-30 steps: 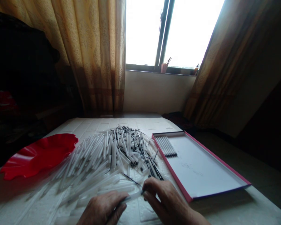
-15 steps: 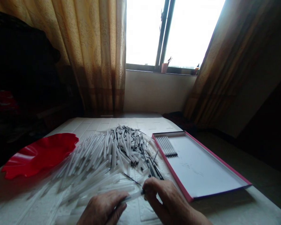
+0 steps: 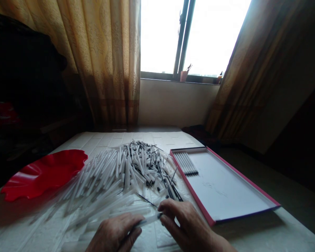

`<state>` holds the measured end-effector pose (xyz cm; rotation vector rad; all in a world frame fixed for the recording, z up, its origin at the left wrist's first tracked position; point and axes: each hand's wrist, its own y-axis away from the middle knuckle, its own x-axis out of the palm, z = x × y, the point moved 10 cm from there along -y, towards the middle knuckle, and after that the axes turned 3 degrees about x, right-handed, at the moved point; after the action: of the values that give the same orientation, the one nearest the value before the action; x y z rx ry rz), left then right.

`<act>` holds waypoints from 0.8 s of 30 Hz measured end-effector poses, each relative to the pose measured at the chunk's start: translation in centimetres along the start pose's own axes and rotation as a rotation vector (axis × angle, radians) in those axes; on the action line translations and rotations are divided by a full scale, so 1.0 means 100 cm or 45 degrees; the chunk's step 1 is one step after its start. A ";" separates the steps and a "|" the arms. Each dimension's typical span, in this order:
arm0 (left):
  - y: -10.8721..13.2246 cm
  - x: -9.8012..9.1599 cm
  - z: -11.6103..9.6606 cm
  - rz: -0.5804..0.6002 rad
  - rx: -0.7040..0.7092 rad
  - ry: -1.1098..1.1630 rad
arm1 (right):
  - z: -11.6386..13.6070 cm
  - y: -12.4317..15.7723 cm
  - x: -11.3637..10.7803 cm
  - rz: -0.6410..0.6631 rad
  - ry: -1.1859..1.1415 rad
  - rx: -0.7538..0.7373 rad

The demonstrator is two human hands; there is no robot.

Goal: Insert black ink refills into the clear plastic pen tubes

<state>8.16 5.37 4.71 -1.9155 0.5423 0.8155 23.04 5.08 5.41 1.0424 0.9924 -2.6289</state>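
Note:
Between my hands, low at the front of the table, lies a translucent pen barrel [image 3: 150,220] with a dark piece at its right end. My left hand [image 3: 118,231] is closed on the barrel's left part, pinching it between thumb and fingers. The fingertips of my right hand [image 3: 185,222] pinch the dark end; whether it is a plug or a cap I cannot make out. Just beyond my fingers spreads a heap of clear pen barrels [image 3: 99,171], mixed with thin dark refills [image 3: 147,200] and small black pieces.
A red wavy-rimmed bowl [image 3: 44,171] stands on the left. To the right is a shallow pink-edged box lid [image 3: 225,189] holding a row of pens with black ends [image 3: 186,163]. A white cover lies over the table [image 3: 81,138]. Behind are curtains and a window.
My right fingers have shifted very slightly around the dark end of the barrel. My left hand holds nearly still, and the heap and the box lid stay as they were.

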 end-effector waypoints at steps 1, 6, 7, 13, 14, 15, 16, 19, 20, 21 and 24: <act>0.000 0.001 0.001 -0.002 -0.009 0.021 | 0.001 0.000 0.000 -0.001 -0.014 -0.011; 0.015 -0.005 0.025 -0.127 -0.135 0.160 | -0.008 -0.001 0.005 0.092 -0.044 0.050; 0.020 -0.009 0.035 -0.174 -0.211 0.187 | -0.012 -0.002 0.005 0.100 -0.030 0.079; 0.047 -0.010 0.092 -0.232 -0.880 0.610 | -0.017 -0.002 0.003 0.129 0.001 0.127; 0.050 -0.006 0.095 -0.231 -0.962 0.708 | -0.015 -0.002 0.006 0.146 -0.001 0.110; 0.053 -0.001 0.098 -0.231 -1.024 0.793 | -0.013 -0.002 0.009 0.161 0.000 0.089; 0.055 0.005 0.099 -0.226 -1.061 0.862 | -0.011 -0.001 0.012 0.170 0.005 0.063; 0.051 0.017 0.090 -0.203 -0.977 0.950 | -0.007 0.001 0.027 0.193 0.047 -0.009; 0.047 0.017 0.084 -0.203 -0.898 0.938 | -0.006 0.002 0.032 0.203 0.062 -0.029; 0.042 0.016 0.076 -0.206 -0.807 0.911 | -0.005 0.002 0.038 0.213 0.073 -0.048; 0.028 0.003 0.051 -0.235 -0.599 0.785 | 0.001 0.005 0.050 0.232 0.079 -0.128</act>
<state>4.84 8.67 1.14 -2.6276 0.5534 0.2225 19.46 5.19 1.95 1.1392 0.9806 -2.3899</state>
